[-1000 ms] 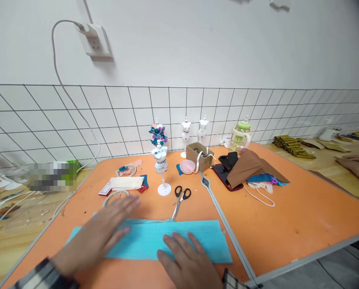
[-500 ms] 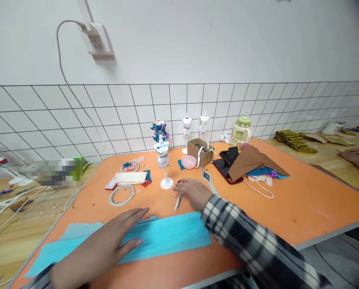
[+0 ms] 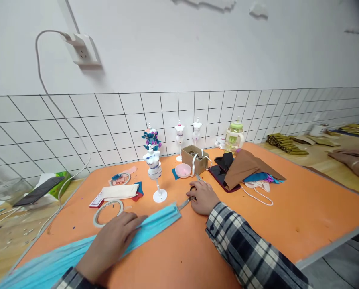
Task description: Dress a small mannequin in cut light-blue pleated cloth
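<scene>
My left hand [image 3: 111, 241] lies on a long strip of light blue fabric [image 3: 155, 222] that runs from the lower left corner up to the middle of the orange table [image 3: 287, 216]; its fingers curl over the strip and pinch it. Beside the strip's far end, my right hand [image 3: 202, 196] is closed round the handles of the black-handled scissors [image 3: 185, 202], whose blades point toward the fabric. A white doll mannequin on a stand [image 3: 154, 170] stands just beyond the fabric's end.
A roll of clear tape [image 3: 107, 206] and folded cloth pieces [image 3: 119, 192] lie left of centre. Behind are a pink dish [image 3: 183, 170], a cardboard box [image 3: 194, 153], phones [image 3: 224, 162], brown fabric [image 3: 248, 166], a bottle [image 3: 234, 138]. Another person's hand [image 3: 350, 158] rests at far right.
My right hand left the fabric, reached to the scissors and closed on them. The blue strip has been gathered and drawn toward the lower left under my left hand.
</scene>
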The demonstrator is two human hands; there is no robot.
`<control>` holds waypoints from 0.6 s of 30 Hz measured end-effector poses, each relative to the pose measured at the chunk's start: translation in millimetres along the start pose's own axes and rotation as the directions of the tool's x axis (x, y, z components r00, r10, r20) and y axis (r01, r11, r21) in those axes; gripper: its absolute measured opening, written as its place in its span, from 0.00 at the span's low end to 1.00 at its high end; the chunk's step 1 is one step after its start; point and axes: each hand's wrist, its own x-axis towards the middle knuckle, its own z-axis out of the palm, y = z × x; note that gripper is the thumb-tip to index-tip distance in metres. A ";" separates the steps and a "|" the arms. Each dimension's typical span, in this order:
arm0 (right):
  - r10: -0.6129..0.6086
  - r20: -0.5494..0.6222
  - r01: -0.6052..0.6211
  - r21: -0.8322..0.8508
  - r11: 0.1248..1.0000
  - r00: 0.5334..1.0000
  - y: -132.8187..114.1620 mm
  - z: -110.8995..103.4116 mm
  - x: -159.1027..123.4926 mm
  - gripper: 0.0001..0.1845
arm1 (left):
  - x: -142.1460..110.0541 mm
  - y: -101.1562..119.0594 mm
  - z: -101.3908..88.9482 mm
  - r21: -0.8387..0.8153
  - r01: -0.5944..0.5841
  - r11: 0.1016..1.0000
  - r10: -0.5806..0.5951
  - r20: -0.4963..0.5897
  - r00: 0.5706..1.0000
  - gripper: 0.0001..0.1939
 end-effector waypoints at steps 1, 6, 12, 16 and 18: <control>-0.032 -0.019 0.032 0.036 0.999 0.999 -4.3 0.3 0.5 0.24 | -1.4 1.7 1.1 0.028 -0.062 0.998 0.062 -0.004 0.998 0.19; -0.257 0.030 0.241 0.254 0.937 0.966 -29.9 5.8 -2.2 0.24 | -1.2 25.0 12.5 0.052 -0.106 0.993 0.106 -0.012 0.994 0.15; -0.263 0.110 0.219 0.307 0.926 0.958 -27.5 7.6 -6.5 0.14 | -3.1 21.8 30.0 -0.105 0.007 0.994 0.000 0.067 0.998 0.15; -0.352 0.118 0.296 0.337 0.894 0.928 -32.4 4.2 -11.7 0.17 | -3.8 18.9 34.7 -0.112 0.134 0.985 -0.126 0.074 0.989 0.20; -0.408 0.116 0.360 0.297 0.885 0.906 -41.3 6.8 -14.9 0.24 | -1.5 20.1 32.1 -0.090 0.179 0.980 -0.169 0.111 0.979 0.17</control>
